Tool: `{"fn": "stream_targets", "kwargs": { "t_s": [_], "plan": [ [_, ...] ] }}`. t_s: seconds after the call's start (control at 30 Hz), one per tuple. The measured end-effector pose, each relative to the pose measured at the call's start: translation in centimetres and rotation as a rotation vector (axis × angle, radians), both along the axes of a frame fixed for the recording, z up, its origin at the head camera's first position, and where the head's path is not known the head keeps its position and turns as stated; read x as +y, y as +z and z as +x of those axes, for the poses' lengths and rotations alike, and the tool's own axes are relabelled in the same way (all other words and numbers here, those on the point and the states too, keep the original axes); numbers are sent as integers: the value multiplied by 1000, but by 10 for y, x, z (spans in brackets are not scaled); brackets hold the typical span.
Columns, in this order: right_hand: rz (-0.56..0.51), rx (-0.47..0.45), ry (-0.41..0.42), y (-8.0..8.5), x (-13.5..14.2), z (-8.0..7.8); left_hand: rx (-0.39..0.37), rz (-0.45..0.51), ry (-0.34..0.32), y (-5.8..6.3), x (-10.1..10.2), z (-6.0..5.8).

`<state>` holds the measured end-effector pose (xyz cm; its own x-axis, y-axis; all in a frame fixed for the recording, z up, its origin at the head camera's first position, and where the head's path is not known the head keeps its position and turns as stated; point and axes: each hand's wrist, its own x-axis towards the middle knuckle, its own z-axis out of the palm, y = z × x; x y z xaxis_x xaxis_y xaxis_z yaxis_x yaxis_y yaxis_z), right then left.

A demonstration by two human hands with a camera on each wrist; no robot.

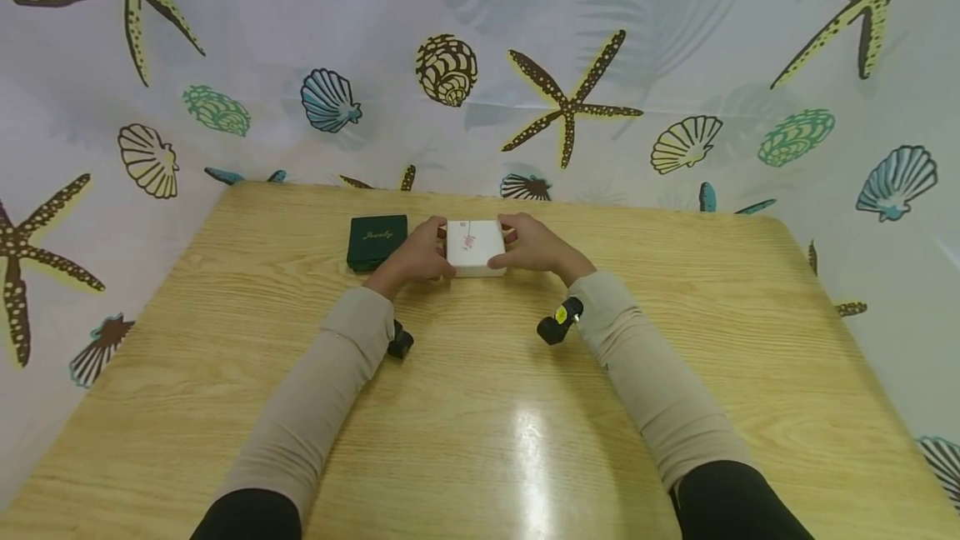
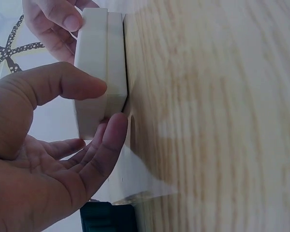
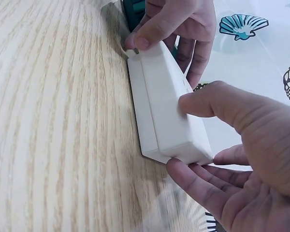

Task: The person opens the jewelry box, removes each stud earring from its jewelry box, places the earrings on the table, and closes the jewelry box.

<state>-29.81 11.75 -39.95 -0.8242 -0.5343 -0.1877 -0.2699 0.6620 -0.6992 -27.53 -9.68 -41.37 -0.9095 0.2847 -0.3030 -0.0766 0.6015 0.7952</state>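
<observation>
A small white lidded box (image 1: 476, 247) with a pink print on its top sits near the back of the wooden table. My left hand (image 1: 422, 252) grips its left end, the thumb along the front near the lid seam and the fingers at the side. At the opposite end my right hand (image 1: 536, 244) holds the box too, its thumb on the lid's front and its fingertips against the end face. Both wrist views show the lid fitted over the base (image 3: 146, 113), with a thin line between them. Left of my left hand lies a dark green jewelry box (image 1: 377, 242).
The wooden table (image 1: 465, 407) reaches back to a white curtain (image 1: 480, 7) printed with starfish and shells. A small black device (image 1: 558, 322) hangs at my right wrist and another black device (image 1: 401, 342) at the left one.
</observation>
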Motion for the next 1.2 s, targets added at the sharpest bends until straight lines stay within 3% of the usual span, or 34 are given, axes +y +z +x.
{"fn": "stream_targets", "kwargs": {
  "t_s": [0.33, 1.2],
  "plan": [
    [-27, -12, -7, -4, 2, 5, -14, 16, 12, -2, 0, 3],
    [23, 33, -31, -4, 9, 44, 28, 52, -44, -6, 1, 35]
  ]
}}
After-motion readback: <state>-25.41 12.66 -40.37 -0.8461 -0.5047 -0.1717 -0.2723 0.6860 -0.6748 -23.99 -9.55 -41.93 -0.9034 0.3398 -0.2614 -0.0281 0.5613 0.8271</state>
